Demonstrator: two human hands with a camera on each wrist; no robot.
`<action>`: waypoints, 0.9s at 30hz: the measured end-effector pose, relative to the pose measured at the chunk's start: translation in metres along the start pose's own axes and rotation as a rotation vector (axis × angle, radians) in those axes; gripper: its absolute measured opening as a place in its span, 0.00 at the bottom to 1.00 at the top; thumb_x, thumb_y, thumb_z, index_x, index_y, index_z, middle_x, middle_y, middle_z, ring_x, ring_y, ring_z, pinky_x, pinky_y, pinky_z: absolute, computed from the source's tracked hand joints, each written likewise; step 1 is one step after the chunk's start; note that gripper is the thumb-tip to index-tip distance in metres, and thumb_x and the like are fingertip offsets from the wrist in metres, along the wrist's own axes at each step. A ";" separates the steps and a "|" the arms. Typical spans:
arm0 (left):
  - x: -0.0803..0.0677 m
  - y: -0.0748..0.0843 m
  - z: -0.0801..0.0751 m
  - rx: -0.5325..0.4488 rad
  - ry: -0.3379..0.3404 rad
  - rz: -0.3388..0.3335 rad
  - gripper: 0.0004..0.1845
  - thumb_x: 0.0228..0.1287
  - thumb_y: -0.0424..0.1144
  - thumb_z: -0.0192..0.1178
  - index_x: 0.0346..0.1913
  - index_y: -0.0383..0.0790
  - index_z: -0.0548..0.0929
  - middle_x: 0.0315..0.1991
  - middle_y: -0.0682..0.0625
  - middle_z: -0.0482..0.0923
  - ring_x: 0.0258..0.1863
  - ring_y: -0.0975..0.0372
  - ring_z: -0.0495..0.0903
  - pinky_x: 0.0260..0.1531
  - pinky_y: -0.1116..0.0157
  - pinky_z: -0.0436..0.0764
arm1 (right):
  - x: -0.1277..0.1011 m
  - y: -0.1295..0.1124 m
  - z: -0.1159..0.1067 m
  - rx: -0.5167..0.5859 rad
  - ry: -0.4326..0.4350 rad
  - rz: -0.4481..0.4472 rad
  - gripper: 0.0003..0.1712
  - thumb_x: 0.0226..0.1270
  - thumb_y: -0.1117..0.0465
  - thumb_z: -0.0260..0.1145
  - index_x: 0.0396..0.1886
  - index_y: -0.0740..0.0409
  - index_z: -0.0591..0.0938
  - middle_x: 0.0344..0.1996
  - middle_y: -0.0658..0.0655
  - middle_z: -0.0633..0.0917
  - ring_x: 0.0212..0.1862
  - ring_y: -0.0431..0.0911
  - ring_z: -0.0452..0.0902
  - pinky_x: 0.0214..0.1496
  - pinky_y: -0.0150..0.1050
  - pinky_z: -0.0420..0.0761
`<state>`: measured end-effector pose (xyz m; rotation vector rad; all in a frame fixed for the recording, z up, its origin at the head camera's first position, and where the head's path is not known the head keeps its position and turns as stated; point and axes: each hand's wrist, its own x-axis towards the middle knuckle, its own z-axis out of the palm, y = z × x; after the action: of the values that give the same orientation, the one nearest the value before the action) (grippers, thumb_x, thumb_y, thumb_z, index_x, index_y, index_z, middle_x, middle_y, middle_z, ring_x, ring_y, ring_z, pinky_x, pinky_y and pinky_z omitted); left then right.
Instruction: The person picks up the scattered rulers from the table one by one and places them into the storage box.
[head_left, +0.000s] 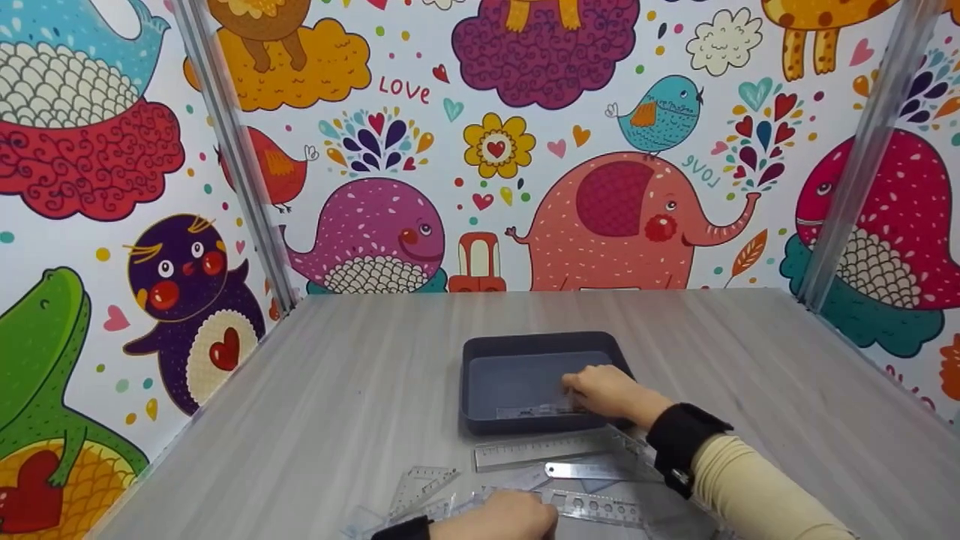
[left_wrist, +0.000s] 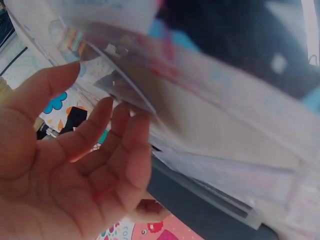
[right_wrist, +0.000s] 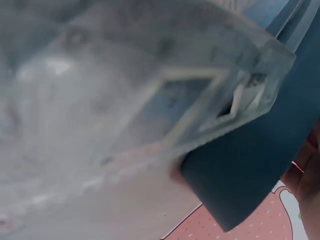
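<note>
Hands and rulers partly out of sight at the table's near edge

The left hand [head_left: 499, 519] is cut off by the frame's bottom edge; the right hand [head_left: 609, 392] hides one end of the clear ruler [head_left: 534, 412] in the tray [head_left: 480, 352]; both wrist views blur the rulers.

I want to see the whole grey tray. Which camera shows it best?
The head view. It shows the whole dark grey tray on the table, with the right hand reaching inside. The right wrist view shows only a blurred dark corner; the left wrist view shows just a dark edge behind clear rulers.
</note>
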<state>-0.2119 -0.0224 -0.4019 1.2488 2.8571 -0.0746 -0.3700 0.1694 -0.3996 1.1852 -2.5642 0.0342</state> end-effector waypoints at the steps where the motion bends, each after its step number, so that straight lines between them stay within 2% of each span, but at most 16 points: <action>1: 0.000 0.000 0.000 -0.010 0.003 0.001 0.07 0.42 0.49 0.58 0.23 0.52 0.77 0.17 0.59 0.73 0.17 0.70 0.69 0.16 0.72 0.66 | -0.001 0.000 -0.003 0.004 0.023 0.007 0.06 0.51 0.65 0.56 0.30 0.53 0.77 0.21 0.49 0.80 0.23 0.43 0.75 0.22 0.37 0.72; 8: 0.000 -0.004 0.004 -0.129 0.015 -0.017 0.04 0.41 0.46 0.59 0.22 0.51 0.78 0.17 0.61 0.74 0.16 0.72 0.69 0.14 0.74 0.64 | -0.011 -0.013 -0.031 0.102 0.271 0.081 0.09 0.52 0.67 0.55 0.34 0.53 0.75 0.22 0.47 0.78 0.20 0.36 0.69 0.20 0.30 0.68; 10: -0.001 -0.007 0.004 -0.166 0.022 -0.023 0.05 0.40 0.46 0.60 0.22 0.50 0.78 0.17 0.61 0.74 0.17 0.72 0.68 0.14 0.75 0.63 | -0.017 -0.023 -0.039 0.123 0.324 0.088 0.09 0.53 0.67 0.55 0.35 0.53 0.75 0.22 0.46 0.77 0.20 0.35 0.67 0.21 0.29 0.68; 13: -0.003 -0.011 0.002 -0.210 0.036 -0.035 0.04 0.40 0.43 0.60 0.22 0.49 0.77 0.17 0.61 0.73 0.16 0.72 0.68 0.14 0.75 0.63 | -0.028 -0.039 -0.047 0.131 0.358 0.072 0.10 0.52 0.67 0.56 0.35 0.52 0.75 0.25 0.46 0.78 0.23 0.34 0.70 0.23 0.29 0.70; 16: -0.003 -0.013 -0.001 -0.222 0.071 -0.055 0.04 0.37 0.38 0.59 0.22 0.48 0.78 0.15 0.60 0.72 0.15 0.72 0.67 0.13 0.74 0.62 | -0.039 -0.053 -0.049 0.127 0.362 0.029 0.10 0.52 0.66 0.57 0.35 0.52 0.75 0.27 0.46 0.79 0.26 0.35 0.73 0.25 0.28 0.72; 18: -0.002 -0.015 -0.002 -0.197 0.112 -0.078 0.05 0.36 0.37 0.58 0.23 0.48 0.78 0.16 0.59 0.73 0.16 0.71 0.68 0.13 0.74 0.63 | -0.047 -0.060 -0.048 0.137 0.355 0.000 0.10 0.51 0.67 0.57 0.34 0.52 0.75 0.27 0.46 0.79 0.25 0.34 0.72 0.24 0.26 0.71; 20: 0.000 -0.017 -0.003 -0.161 0.154 -0.134 0.06 0.34 0.37 0.58 0.23 0.47 0.77 0.17 0.58 0.73 0.17 0.69 0.70 0.14 0.73 0.65 | -0.053 -0.064 -0.046 0.138 0.345 -0.036 0.10 0.49 0.68 0.59 0.33 0.52 0.75 0.26 0.46 0.78 0.24 0.33 0.71 0.24 0.24 0.70; 23: 0.002 -0.022 -0.003 -0.107 0.199 -0.235 0.08 0.32 0.36 0.59 0.24 0.46 0.77 0.20 0.56 0.74 0.20 0.66 0.72 0.16 0.69 0.68 | -0.063 -0.067 -0.041 0.092 0.290 -0.096 0.12 0.43 0.69 0.60 0.30 0.52 0.76 0.24 0.44 0.75 0.20 0.32 0.65 0.20 0.21 0.66; 25: 0.003 -0.027 -0.001 -0.093 0.204 -0.298 0.09 0.31 0.36 0.60 0.25 0.44 0.77 0.21 0.53 0.73 0.21 0.63 0.71 0.18 0.67 0.69 | -0.069 -0.068 -0.036 0.040 0.237 -0.141 0.13 0.39 0.67 0.62 0.29 0.51 0.76 0.24 0.44 0.73 0.20 0.33 0.65 0.20 0.22 0.66; 27: 0.003 -0.031 0.002 -0.081 0.205 -0.326 0.11 0.32 0.37 0.61 0.26 0.43 0.77 0.22 0.52 0.71 0.22 0.62 0.69 0.19 0.66 0.69 | -0.075 -0.068 -0.031 -0.009 0.171 -0.171 0.13 0.36 0.65 0.62 0.28 0.51 0.76 0.23 0.44 0.71 0.20 0.34 0.65 0.19 0.25 0.66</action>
<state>-0.2368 -0.0414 -0.4027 0.8106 3.1753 0.1730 -0.2654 0.1852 -0.4000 1.3334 -2.3063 0.0818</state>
